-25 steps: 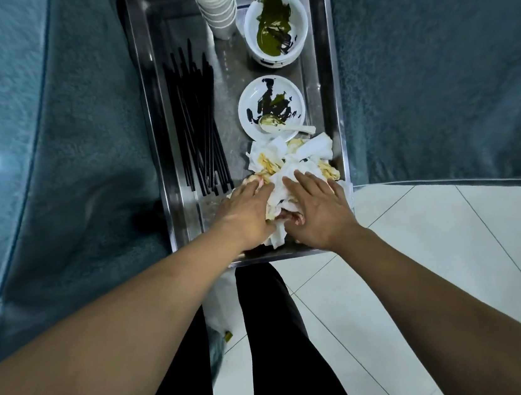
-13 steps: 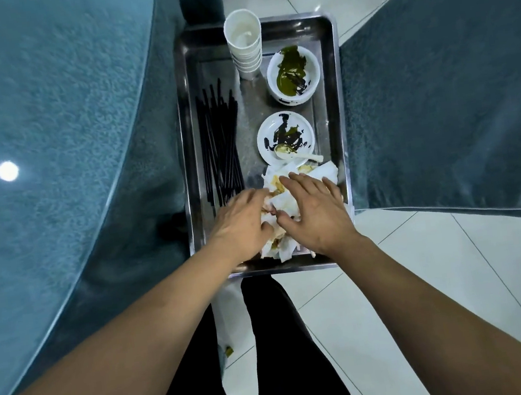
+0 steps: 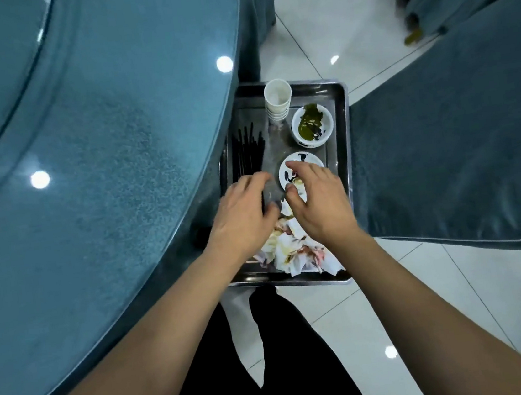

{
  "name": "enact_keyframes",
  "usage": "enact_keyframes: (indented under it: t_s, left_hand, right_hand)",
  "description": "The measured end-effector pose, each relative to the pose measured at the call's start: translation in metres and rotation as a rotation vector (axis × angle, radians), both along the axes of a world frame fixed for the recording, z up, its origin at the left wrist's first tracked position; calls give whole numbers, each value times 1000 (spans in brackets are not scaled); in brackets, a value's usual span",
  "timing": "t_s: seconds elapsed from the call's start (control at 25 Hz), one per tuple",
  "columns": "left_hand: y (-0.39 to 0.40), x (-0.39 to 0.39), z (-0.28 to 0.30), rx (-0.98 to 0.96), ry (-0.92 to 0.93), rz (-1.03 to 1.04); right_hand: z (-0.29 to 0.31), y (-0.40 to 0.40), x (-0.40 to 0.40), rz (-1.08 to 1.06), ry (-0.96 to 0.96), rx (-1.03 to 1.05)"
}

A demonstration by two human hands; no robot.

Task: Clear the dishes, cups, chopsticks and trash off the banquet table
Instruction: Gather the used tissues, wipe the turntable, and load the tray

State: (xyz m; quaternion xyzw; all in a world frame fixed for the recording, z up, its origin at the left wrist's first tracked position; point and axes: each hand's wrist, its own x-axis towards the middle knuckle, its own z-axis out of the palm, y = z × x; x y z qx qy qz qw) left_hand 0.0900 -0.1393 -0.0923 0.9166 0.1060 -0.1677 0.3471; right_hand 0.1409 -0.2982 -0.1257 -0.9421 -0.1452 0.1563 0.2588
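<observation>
Hands hover over a steel tray (image 3: pixel 344 128): left hand (image 3: pixel 241 211) above black chopsticks (image 3: pixel 247 153), right hand (image 3: pixel 319 203) above a smeared plate (image 3: pixel 305 159). Fingers on both are loosely spread, grasping nothing. Crumpled napkins (image 3: pixel 295 252) lie beneath the wrists.

Steel tray (image 3: pixel 346 140) carries chopsticks (image 3: pixel 247 153), cup stack (image 3: pixel 278 100), bowl (image 3: pixel 312 125), plate (image 3: pixel 301 164), crumpled napkins (image 3: pixel 295 252).

Banquet hall or restaurant dining room. Large round table (image 3: pixel 94 191) under teal cloth, glass top reflecting ceiling lights. Matching teal fabric covers (image 3: pixel 460 126) on seating at right. Glossy white tiled floor (image 3: pixel 315 36). Steel bussing tray (image 3: pixel 345 141) holds stacked white cups (image 3: pixel 278 100), black chopsticks (image 3: pixel 245 153), sauce-smeared dishes (image 3: pixel 312 124), crumpled soiled napkins (image 3: pixel 295 252).
</observation>
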Motion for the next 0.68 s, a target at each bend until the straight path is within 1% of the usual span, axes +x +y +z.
enact_keyframes:
  t_s: [0.28,0.48,0.68]
  left_hand:
    - [46,-9,65,19,-132,122]
    - [99,-27,98,46,-208,252]
    - [155,-63,115,86,-213,370]
  right_hand:
    - [64,55,12,42,-77,130]
    - [95,117,8,157,-90,155]
    - [115,185,-14,301,-99,183]
